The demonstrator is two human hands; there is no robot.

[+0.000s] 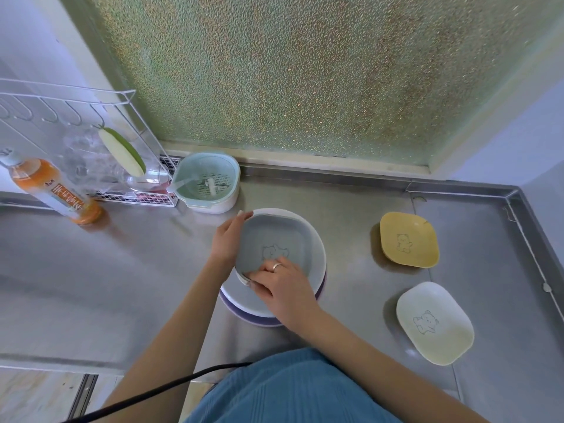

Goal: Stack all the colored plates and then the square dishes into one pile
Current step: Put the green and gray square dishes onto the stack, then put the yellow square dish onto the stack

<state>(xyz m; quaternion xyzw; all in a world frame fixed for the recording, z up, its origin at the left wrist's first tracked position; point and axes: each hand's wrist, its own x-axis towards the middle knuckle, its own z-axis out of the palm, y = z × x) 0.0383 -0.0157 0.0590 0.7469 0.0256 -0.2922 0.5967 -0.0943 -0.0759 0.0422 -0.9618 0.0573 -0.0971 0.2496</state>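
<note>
The right hand (pixel 279 286) pinches the near edge of a grey square dish (pixel 271 250), fingers curled over its rim, while the left hand (pixel 228 239) cups its left side. The dish sits on the plate pile (pixel 317 264) at mid-counter. On the steel counter (pixel 122 270), a white dish (pixel 435 323) and, farther, a yellow dish (pixel 409 239) lie right; a strainer bowl (pixel 207 183) stands by the frosted window (pixel 305 71).

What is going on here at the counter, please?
A person is stacking dishes. Both hands hold a grey dish on the plate pile: the left hand at its far-left rim, the right hand at its near edge. A yellow dish and a white dish wait apart on the counter.
</note>
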